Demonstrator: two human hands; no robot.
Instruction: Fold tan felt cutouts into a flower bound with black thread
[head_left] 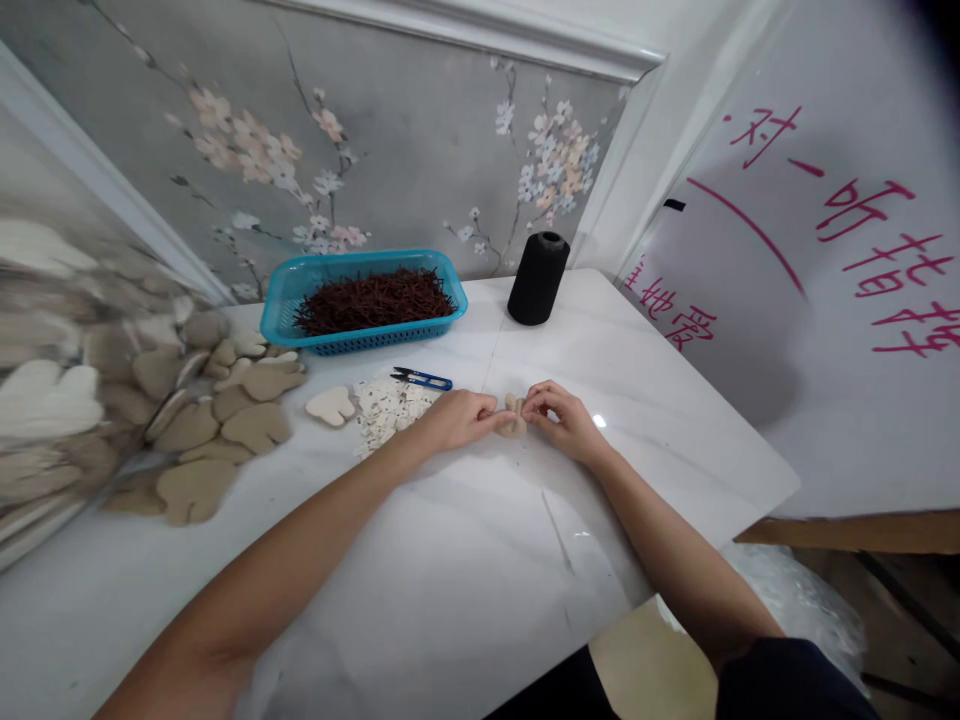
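Note:
A small beige padded fabric piece (514,427) is pinched between my two hands over the white table. My left hand (466,416) grips its left side with thumb and forefinger. My right hand (564,420) is closed on its right side, fingertips pressed together; any thread there is too fine to make out. Just left of my left hand lie blue thread snips (424,379) on a heap of small white paper tags (386,410). A cream fabric piece (330,406) rests beside the heap.
A blue plastic basket (274,318) of dark brown strips stands against the wall. Right of it is an upright black thread cone (537,280). Many lobed beige and white fabric pieces (196,490) pile up at the left. A whiteboard (750,420) borders the table's right side.

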